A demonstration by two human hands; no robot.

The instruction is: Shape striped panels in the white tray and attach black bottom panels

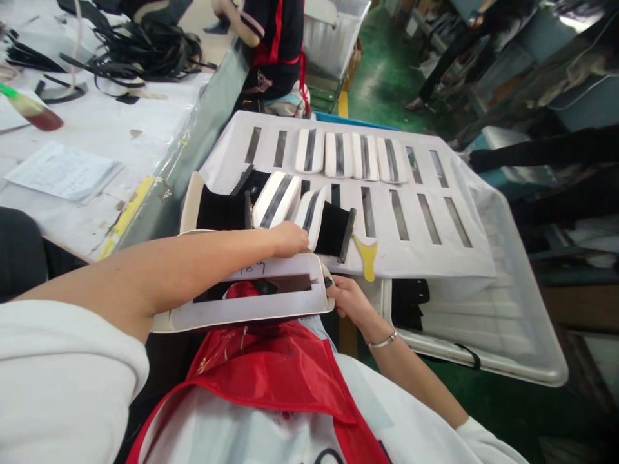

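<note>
In front of my body is a white slotted panel with rounded corners, a long cut-out and handwritten marks on its far side. My right hand is closed at the panel's right end, fingers on its edge beside a small dark bit. My left hand reaches across above the panel with curled fingers; what they hold is hidden. Just beyond it lie a white piece with a grey stripe and a similar striped piece. Black fabric flaps stick out around them.
A white covered board with rows of slots bears several more striped pieces. A yellow Y-shaped tool lies at its near edge. Right of it is a translucent bin. Black straps cover the left table; another person sits beyond.
</note>
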